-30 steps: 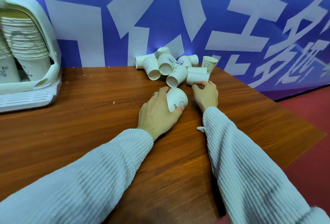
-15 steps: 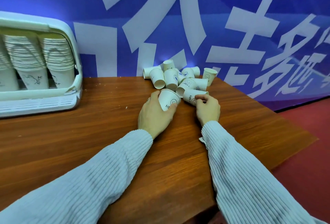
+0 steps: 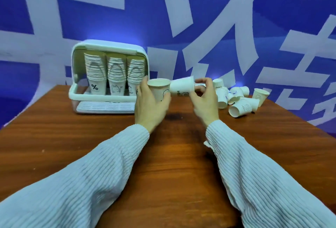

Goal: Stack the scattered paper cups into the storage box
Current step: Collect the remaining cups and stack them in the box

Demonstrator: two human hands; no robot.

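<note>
**Now: one cup in each hand, held above the bench beside the storage box**

Presently the storage box (image 3: 109, 75) stands open at the far left of the wooden bench (image 3: 163, 164), against the blue banner wall (image 3: 200, 18). Inside the box are three nested cup stacks (image 3: 114, 75), side by side and upright, each filling the box nearly to its top. A white slatted tray (image 3: 105, 108) lies on the bench directly in front of the box.

Left hand (image 3: 149, 106): just right of the box's front corner, raised off the bench. Fingers (image 3: 143, 84) wrapped around the left cup (image 3: 160, 89), which is roughly upright with its open mouth facing up and slightly toward the camera.

Right hand (image 3: 205, 100): further right of the box, also raised. Fingers closed on the base end of the right cup (image 3: 182, 87), which lies on its side in the air, with its wider end pointing toward the left cup. The two cups meet or nearly meet at that point; motion blur prevents telling whether they touch.

Loose cup pile (image 3: 236, 98): on the bench well to the right of the box, past the right hand, near the wall. Most of these cups lie on their sides, mouths facing various ways; one at the far right of the pile stands upright. Exact count unclear from overlap.

Both sleeves (image 3: 254, 173) are pale ribbed knit.
</note>
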